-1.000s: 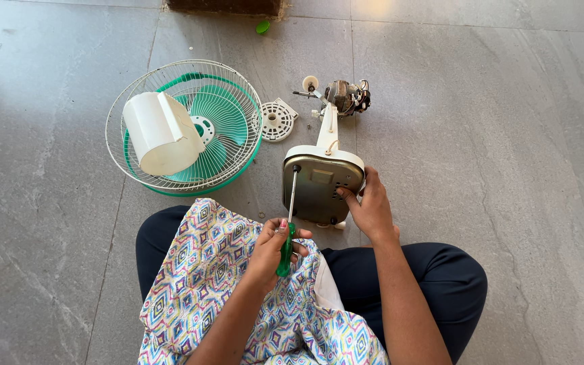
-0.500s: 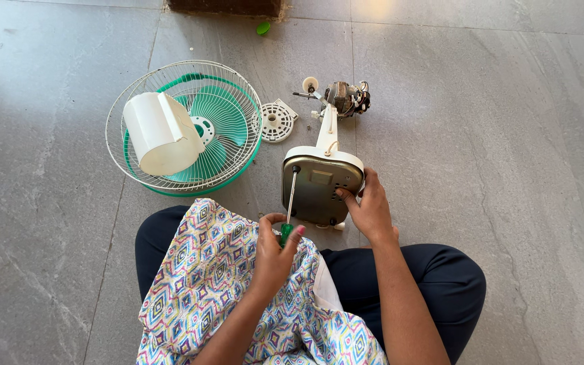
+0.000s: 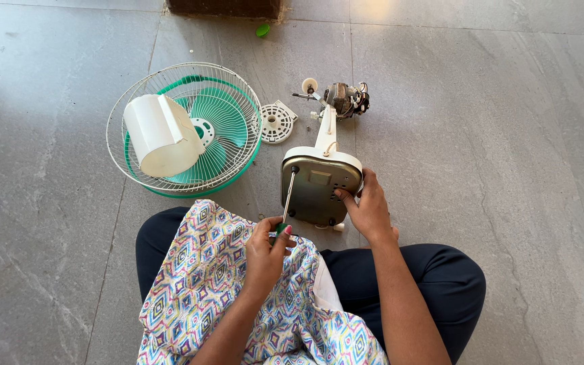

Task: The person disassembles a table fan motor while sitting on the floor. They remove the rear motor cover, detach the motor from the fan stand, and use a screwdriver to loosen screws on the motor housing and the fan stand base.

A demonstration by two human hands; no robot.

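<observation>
On floor, left hand [image 3: 267, 247] gripping screwdriver [image 3: 286, 201], tip toward fan base [image 3: 321, 187]

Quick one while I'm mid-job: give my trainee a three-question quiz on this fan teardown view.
1. True or false: the screwdriver tip meets the upturned fan base near its upper left corner.
2. Which hand steadies the base? A) left hand B) right hand C) neither
3. Fill in: the white motor cover lies in the wire ____ with the green blade.

Key: 1 true; 2 B; 3 guard.
</observation>
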